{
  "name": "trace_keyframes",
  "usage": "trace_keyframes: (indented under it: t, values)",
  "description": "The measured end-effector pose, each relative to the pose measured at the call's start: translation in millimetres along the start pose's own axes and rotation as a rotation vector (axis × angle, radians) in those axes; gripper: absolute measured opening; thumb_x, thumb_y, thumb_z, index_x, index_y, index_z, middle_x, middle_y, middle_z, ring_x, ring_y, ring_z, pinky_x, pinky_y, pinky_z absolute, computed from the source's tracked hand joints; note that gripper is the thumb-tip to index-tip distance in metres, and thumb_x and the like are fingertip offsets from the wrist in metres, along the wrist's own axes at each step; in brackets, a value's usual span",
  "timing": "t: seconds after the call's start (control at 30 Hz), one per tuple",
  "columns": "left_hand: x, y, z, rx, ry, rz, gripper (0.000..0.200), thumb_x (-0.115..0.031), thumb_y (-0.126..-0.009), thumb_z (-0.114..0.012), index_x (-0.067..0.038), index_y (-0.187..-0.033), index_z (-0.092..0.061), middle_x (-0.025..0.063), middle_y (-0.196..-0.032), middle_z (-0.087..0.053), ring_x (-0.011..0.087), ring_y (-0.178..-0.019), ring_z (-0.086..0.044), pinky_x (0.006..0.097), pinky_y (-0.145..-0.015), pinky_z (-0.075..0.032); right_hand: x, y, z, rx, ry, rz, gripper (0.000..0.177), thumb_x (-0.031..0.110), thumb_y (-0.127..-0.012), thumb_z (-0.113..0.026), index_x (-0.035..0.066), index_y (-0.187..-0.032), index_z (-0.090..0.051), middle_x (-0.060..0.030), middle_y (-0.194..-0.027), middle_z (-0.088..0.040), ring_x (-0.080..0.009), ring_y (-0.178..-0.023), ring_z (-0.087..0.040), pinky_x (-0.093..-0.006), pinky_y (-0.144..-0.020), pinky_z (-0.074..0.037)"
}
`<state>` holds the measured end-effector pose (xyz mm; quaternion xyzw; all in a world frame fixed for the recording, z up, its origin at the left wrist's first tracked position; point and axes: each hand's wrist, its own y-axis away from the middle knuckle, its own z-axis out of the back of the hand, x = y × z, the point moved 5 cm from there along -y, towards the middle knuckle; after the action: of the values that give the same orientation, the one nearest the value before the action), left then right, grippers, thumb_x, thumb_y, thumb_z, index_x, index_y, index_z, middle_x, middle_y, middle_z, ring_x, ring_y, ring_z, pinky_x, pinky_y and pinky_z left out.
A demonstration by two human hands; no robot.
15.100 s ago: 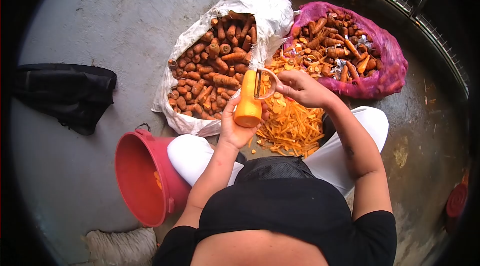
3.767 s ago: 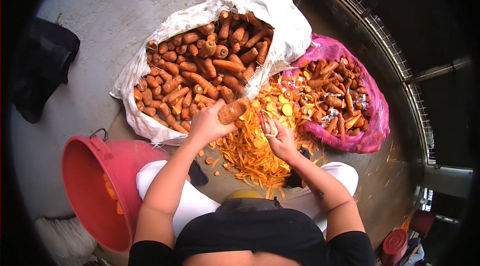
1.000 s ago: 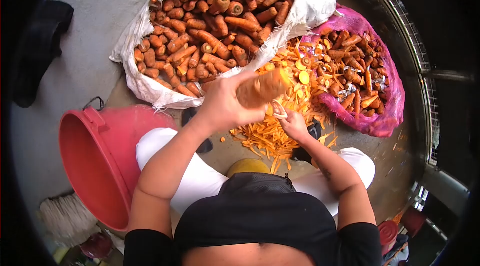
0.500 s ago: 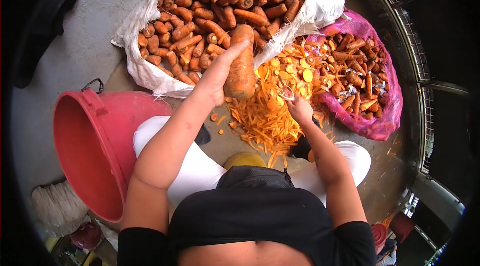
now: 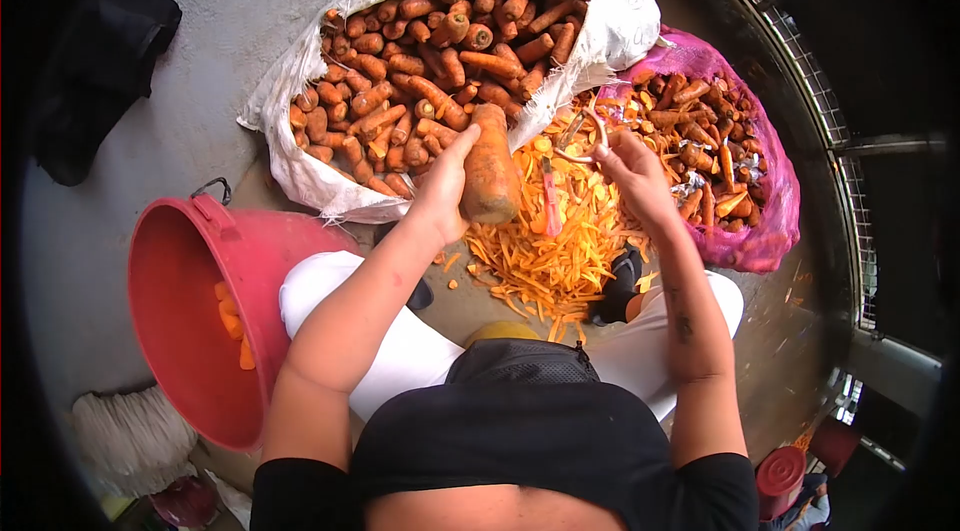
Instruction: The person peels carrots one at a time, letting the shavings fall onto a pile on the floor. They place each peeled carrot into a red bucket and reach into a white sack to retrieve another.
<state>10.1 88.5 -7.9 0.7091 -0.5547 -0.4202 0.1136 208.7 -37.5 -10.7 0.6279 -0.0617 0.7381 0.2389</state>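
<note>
My left hand [image 5: 444,193] is closed around a thick, unpeeled carrot [image 5: 490,166], its narrower end pointing up. To its right, my right hand [image 5: 637,176] grips a peeler [image 5: 588,139] with a pale curved frame, raised above the peelings and apart from the carrot. Below the two hands lies a heap of orange carrot peelings [image 5: 545,256] with some round slices. A slim pinkish-red object [image 5: 551,199] shows on this heap; its kind I cannot make out. Behind the held carrot, a white woven sack [image 5: 290,156] gapes open, full of unpeeled carrots [image 5: 400,81].
A pink mesh sack [image 5: 785,201] of carrots and scraps stands at right. On the left, a red bucket [image 5: 180,331] lies tipped with orange pieces [image 5: 231,316] inside. Dark cloth [image 5: 110,71] lies on the floor at upper left. Metal mesh edging [image 5: 850,201] runs along the right.
My right hand has lifted up and right with the peeler. The pinkish-red object on the peelings and the orange pieces in the bucket now show. The held carrot appears slightly lower.
</note>
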Motion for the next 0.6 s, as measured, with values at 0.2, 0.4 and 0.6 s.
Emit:
trace_keyframes:
  t: [0.2,0.4,0.6]
  values:
    - [21,12,-5,0.068,-0.076,0.099,0.05,-0.047,-0.096,-0.042,-0.005,-0.122,-0.046,0.0188,-0.091,-0.063,0.0291,-0.075,-0.066,0.0413,-0.067,-0.057,77,33,20,-0.145,0.548,0.398,0.023,0.027,-0.09,-0.063,0.005,-0.096,-0.06,-0.0099,-0.079,-0.066,-0.0211,-0.071,-0.059,-0.0331,-0.065,-0.045]
    - [43,19,-8,0.079,-0.02,0.196,0.047,-0.044,-0.097,-0.042,-0.003,-0.119,-0.049,0.0173,-0.09,-0.064,0.0282,-0.074,-0.066,0.0399,-0.066,-0.057,55,25,9,-0.168,0.697,0.351,0.047,0.041,-0.096,-0.047,0.013,-0.067,-0.07,-0.0068,-0.058,-0.063,-0.0278,-0.056,-0.059,-0.037,-0.061,-0.043]
    - [60,17,-11,-0.027,-0.046,0.137,0.041,-0.038,-0.099,-0.039,-0.007,-0.123,-0.053,0.0096,-0.102,-0.065,0.0238,-0.085,-0.066,0.0399,-0.073,-0.057,77,54,-17,-0.216,0.829,0.661,0.043,0.034,-0.088,-0.059,0.016,-0.049,-0.061,-0.0013,-0.044,-0.052,-0.0226,-0.046,-0.051,-0.0358,-0.057,-0.038]
